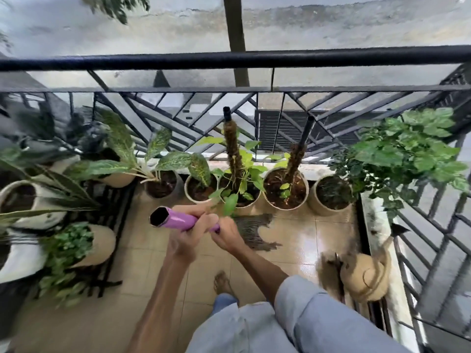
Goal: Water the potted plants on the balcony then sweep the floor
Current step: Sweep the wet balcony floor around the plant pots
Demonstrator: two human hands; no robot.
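Both hands hold a broom by its purple handle (175,220). My left hand (190,236) grips the handle near its open upper end, and my right hand (226,234) grips it just below. The broom's dark bristles (252,231) spread over the wet beige floor tiles (300,240) in front of a row of potted plants (239,189) along the railing. Two of those pots carry moss poles (232,146). More potted plants (84,240) stand on a rack at the left.
A black metal railing (229,58) closes the balcony ahead and to the right. A tan watering can (367,276) sits on the floor at the right. A leafy plant (413,151) hangs over the right corner. My bare foot (223,282) stands on the tiles.
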